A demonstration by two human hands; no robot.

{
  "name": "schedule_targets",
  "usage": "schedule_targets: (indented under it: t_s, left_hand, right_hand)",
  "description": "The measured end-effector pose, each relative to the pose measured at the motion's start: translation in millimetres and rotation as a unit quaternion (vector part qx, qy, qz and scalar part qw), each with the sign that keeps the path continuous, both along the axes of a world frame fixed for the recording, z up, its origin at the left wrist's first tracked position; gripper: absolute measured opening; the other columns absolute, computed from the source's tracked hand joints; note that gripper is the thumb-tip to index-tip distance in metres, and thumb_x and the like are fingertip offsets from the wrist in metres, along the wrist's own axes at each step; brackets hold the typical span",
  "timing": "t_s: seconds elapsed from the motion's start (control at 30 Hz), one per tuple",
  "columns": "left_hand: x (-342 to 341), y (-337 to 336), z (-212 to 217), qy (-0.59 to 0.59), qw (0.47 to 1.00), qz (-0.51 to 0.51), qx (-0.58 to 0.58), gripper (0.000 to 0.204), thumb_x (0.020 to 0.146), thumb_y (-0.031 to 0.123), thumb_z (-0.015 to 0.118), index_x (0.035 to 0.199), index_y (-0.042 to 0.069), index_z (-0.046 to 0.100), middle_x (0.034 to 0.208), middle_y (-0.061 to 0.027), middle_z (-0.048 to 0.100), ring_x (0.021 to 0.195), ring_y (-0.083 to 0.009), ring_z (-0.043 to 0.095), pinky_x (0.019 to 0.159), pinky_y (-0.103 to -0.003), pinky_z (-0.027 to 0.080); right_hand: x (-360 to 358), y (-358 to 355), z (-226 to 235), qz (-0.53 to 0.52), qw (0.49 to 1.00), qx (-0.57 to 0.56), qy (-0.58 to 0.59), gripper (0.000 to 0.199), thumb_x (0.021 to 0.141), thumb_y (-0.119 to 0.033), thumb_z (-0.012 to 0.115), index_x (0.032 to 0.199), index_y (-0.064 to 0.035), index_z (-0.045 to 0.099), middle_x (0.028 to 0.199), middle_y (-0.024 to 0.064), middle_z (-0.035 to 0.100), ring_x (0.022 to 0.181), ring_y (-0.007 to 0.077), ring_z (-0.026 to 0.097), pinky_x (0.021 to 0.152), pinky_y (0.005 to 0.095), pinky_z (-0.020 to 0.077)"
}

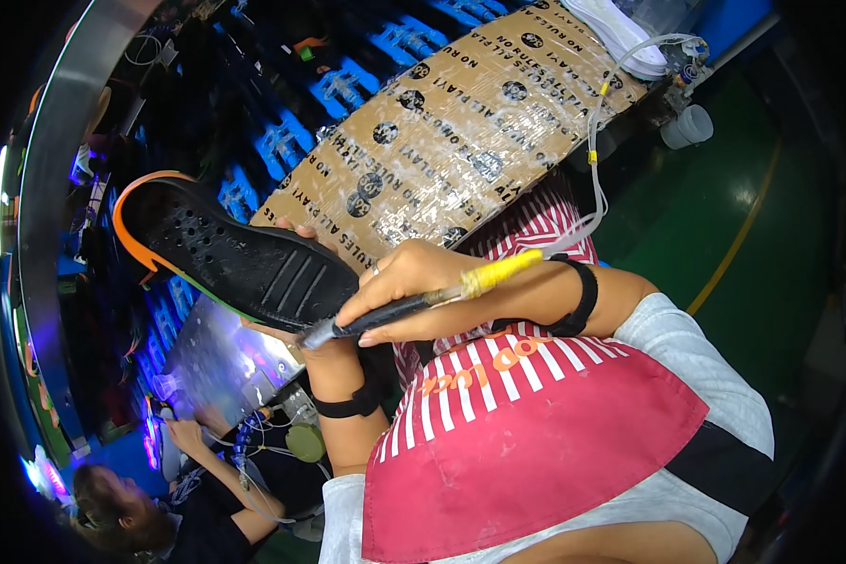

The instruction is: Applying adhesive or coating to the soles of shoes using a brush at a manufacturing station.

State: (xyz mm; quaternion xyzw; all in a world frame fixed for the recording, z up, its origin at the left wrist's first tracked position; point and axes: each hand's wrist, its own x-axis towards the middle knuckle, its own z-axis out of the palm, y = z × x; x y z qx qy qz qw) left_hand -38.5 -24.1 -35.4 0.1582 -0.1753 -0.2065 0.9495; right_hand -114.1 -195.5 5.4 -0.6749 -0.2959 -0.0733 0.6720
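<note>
And there was the right hand [409, 277], palm turned down, fingers wrapped pen-fashion around a black-handled brush [395, 313]! The forefinger stretched along the handle toward the bristles, the thumb pressed from the near side, and a ring showed on one finger. Behind it the right forearm ran in from the right, elbow bent wide, a black band [587, 299] circling it.

Over to the left hand [297, 228], and what a grip from underneath! It had the black shoe sole [240, 258] clasped, fingertips curled over the far side, most of the palm hidden beneath. The left forearm stood nearly straight up from below, with its own black band [348, 404].

The sole hung slantwise, inner face up, overlapping the left end of the cardboard-topped counter [461, 141], its orange-rimmed end pointing away from the body. The brush tip sat right at the sole's near edge, just in front of the left wrist; whether bristle met sole, one could not tell.

A yellow wrap [503, 273] bound the brush's rear, and a clear tube [592, 188] looped up toward the counter's far right corner, where a white sole [625, 38] lay.
</note>
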Motion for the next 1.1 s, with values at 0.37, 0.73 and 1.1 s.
schedule_targets:
  t_s: [0.37, 0.73, 1.1]
  left_hand:
    - [7, 25, 11, -0.005, 0.998, 0.028, 0.054, 0.1, 0.065, 0.061, 0.066, 0.135, 0.003, 0.024, 0.13, -0.0245, 0.037, 0.116, -0.0404, 0.041, 0.094, -0.051, 0.04]
    - [11, 31, 35, -0.017, 0.974, -0.052, 0.221, 0.097, 0.069, 0.06, 0.059, 0.134, -0.003, 0.023, 0.121, -0.035, 0.04, 0.103, -0.0469, 0.051, 0.078, -0.051, 0.051]
    - [18, 24, 52, 0.129, 0.937, -0.124, 0.299, 0.055, 0.08, 0.028, 0.05, 0.123, -0.006, 0.044, 0.116, -0.0204, 0.054, 0.101, -0.0288, 0.058, 0.092, -0.039, 0.046]
  right_hand:
    - [-3, -6, 3, 0.09, 0.995, -0.003, 0.054, 0.023, 0.074, -0.01, 0.07, 0.096, -0.0067, 0.066, 0.068, 0.0083, 0.061, 0.06, 0.0194, 0.059, 0.054, 0.0278, 0.0444]
    - [-3, -13, -3, 0.086, 0.994, -0.064, -0.036, 0.02, 0.072, -0.014, 0.068, 0.092, -0.0092, 0.067, 0.076, 0.0125, 0.064, 0.068, 0.0275, 0.062, 0.061, 0.033, 0.0481]
    - [0, -11, -8, 0.085, 0.987, -0.054, -0.128, 0.023, 0.071, -0.008, 0.068, 0.094, -0.0091, 0.064, 0.067, 0.0075, 0.058, 0.061, 0.0245, 0.059, 0.054, 0.0315, 0.0463]
